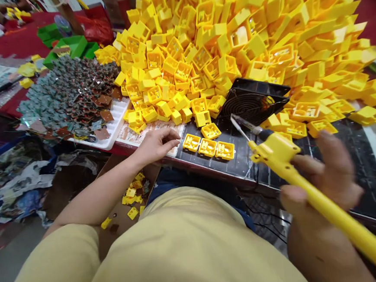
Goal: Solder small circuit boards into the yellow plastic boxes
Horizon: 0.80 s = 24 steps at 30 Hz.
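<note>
My right hand (321,182) grips the yellow handle of a soldering iron (312,196), which slants up to the left. Its thin metal tip points at the fan, above and apart from the small cases. My left hand (157,144) rests by the table's front edge, fingers loosely curled, with nothing visible in it. Just right of its fingertips stand three open yellow plastic cases (207,147) in a row, with small metal parts inside. Another yellow case (210,131) lies tilted behind them.
A tall heap of yellow cases (199,40) fills the back. A black fan (253,101) stands before it. At left, many small circuit boards (70,93) pile over a white tray (116,122). Green bins (73,46) stand behind. A box below (115,203) holds yellow pieces.
</note>
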{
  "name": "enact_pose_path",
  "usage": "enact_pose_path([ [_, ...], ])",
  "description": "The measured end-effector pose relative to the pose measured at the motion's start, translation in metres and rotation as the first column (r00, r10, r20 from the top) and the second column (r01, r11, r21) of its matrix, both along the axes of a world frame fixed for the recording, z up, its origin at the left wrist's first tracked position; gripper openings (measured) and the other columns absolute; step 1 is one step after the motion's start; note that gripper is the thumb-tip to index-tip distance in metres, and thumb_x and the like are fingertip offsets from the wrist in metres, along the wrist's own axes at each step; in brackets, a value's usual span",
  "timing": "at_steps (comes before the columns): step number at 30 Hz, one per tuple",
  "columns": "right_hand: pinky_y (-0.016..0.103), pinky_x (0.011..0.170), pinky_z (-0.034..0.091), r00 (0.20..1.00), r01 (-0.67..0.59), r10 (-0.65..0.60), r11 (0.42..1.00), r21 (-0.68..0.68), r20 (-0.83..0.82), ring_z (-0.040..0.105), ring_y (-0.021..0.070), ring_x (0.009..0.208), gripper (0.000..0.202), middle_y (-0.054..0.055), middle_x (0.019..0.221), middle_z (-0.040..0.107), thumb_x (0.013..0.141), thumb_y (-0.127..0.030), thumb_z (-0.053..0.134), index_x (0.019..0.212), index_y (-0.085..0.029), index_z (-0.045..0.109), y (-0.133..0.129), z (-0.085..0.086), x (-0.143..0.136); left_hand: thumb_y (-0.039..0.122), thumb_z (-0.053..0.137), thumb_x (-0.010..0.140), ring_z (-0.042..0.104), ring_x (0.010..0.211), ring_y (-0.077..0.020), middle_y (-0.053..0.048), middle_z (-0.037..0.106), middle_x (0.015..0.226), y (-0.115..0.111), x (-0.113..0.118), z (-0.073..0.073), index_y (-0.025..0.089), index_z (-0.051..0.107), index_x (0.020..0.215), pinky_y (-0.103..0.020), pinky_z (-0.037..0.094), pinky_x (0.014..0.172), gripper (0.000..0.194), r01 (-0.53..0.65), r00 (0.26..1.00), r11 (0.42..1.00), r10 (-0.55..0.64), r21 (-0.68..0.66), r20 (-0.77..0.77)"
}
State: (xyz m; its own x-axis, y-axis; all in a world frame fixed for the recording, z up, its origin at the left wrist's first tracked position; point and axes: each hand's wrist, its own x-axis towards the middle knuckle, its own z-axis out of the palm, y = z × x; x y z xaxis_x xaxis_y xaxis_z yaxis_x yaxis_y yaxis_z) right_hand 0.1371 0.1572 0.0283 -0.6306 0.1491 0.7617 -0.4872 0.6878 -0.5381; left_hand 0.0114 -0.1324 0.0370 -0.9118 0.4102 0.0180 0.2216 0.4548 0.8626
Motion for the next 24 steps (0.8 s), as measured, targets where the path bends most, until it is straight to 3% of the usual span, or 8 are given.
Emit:
enact_pose_path([
  [3, 0.032, 0.058, 0.055, 0.988, 0.15, -0.153, 0.968, -0.201, 0.003, 0.067, 0.0195, 0.072, 0.038, 0.002, 0.092, 0.072, 0.085, -0.048, 0.07, 0.118, -0.03, 0.071, 0.017, -0.006, -0.007, 0.026, 0.058, 0.08, 0.065, 0.071, -0.0129, -0.002, 0.071, 0.074, 0.002, -0.014, -0.011, 0.014, 0.071, 0.08, -0.022, 0.047, 0.07, 0.017, 0.015, 0.993, 0.98, -0.038, -0.196, -0.115],
  [5, 0.035, 0.06, 0.054, 0.963, 0.161, -0.236, 0.891, -0.425, -0.13, 0.063, 0.02, 0.065, 0.029, 0.002, 0.073, 0.067, 0.082, -0.049, 0.07, 0.096, -0.025, 0.079, 0.029, -0.016, -0.02, 0.026, 0.057, 0.081, 0.065, 0.072, -0.013, -0.002, 0.072, 0.075, 0.007, -0.019, -0.018, 0.014, 0.071, 0.082, -0.022, 0.047, 0.071, 0.018, 0.007, 0.99, 0.977, -0.037, -0.215, -0.137],
  [8, 0.037, 0.056, 0.053, 0.989, 0.075, -0.136, 0.817, -0.571, -0.064, 0.066, 0.0216, 0.063, 0.05, 0.004, 0.067, 0.063, 0.096, -0.054, 0.042, 0.088, -0.021, 0.079, 0.04, -0.03, -0.041, 0.026, 0.058, 0.083, 0.066, 0.074, -0.0131, -0.002, 0.074, 0.079, 0.014, -0.024, -0.023, 0.015, 0.07, 0.085, -0.022, 0.048, 0.073, 0.017, 0.025, 0.988, 0.978, -0.056, -0.208, -0.145],
  [10, 0.034, 0.055, 0.053, 0.993, 0.07, -0.11, 0.809, -0.583, -0.033, 0.065, 0.0196, 0.059, 0.046, 0.003, 0.065, 0.064, 0.095, -0.051, 0.047, 0.084, -0.02, 0.079, 0.039, -0.032, -0.05, 0.025, 0.059, 0.084, 0.066, 0.075, -0.0135, -0.002, 0.074, 0.081, 0.018, -0.026, -0.023, 0.015, 0.07, 0.085, -0.023, 0.049, 0.075, 0.015, 0.056, 0.986, 0.966, -0.093, -0.254, -0.137],
  [13, 0.03, 0.059, 0.055, 0.996, 0.082, -0.086, 0.859, -0.505, 0.016, 0.065, 0.0169, 0.064, 0.017, 0.003, 0.078, 0.072, 0.081, -0.038, 0.074, 0.088, -0.024, 0.079, 0.026, -0.022, -0.053, 0.024, 0.06, 0.084, 0.066, 0.075, -0.0139, -0.002, 0.074, 0.082, 0.02, -0.03, -0.02, 0.016, 0.07, 0.086, -0.023, 0.048, 0.074, 0.013, 0.093, 0.984, 0.932, -0.14, -0.351, -0.109],
  [17, 0.025, 0.045, 0.052, 0.973, -0.043, 0.101, 0.963, -0.265, 0.209, 0.064, 0.0151, 0.058, 0.04, 0.002, 0.086, 0.074, 0.078, -0.026, 0.079, 0.117, -0.031, 0.072, 0.013, -0.01, -0.043, 0.023, 0.061, 0.085, 0.066, 0.074, -0.0141, -0.002, 0.073, 0.08, 0.019, -0.034, -0.017, 0.016, 0.07, 0.087, -0.023, 0.046, 0.069, 0.012, 0.135, 0.978, 0.891, -0.191, -0.434, -0.088],
  [20, 0.024, 0.042, 0.051, 0.956, -0.119, 0.153, 0.982, -0.146, 0.249, 0.064, 0.0155, 0.056, 0.054, 0.002, 0.087, 0.074, 0.073, -0.019, 0.082, 0.124, -0.031, 0.068, 0.01, -0.01, -0.036, 0.021, 0.06, 0.085, 0.066, 0.073, -0.0143, -0.002, 0.073, 0.08, 0.019, -0.036, -0.013, 0.015, 0.07, 0.087, -0.024, 0.045, 0.068, 0.012, 0.15, 0.973, 0.873, -0.214, -0.463, -0.087],
  [24, 0.028, 0.053, 0.059, 0.949, -0.209, 0.207, 0.978, -0.016, 0.238, 0.07, 0.0186, 0.067, 0.053, 0.002, 0.09, 0.074, 0.079, -0.021, 0.078, 0.128, -0.03, 0.064, 0.003, -0.01, -0.036, 0.021, 0.058, 0.085, 0.065, 0.072, -0.0136, -0.002, 0.073, 0.08, 0.021, -0.039, -0.01, 0.015, 0.069, 0.086, -0.023, 0.046, 0.069, 0.012, 0.173, 0.963, 0.866, -0.248, -0.468, -0.103],
])
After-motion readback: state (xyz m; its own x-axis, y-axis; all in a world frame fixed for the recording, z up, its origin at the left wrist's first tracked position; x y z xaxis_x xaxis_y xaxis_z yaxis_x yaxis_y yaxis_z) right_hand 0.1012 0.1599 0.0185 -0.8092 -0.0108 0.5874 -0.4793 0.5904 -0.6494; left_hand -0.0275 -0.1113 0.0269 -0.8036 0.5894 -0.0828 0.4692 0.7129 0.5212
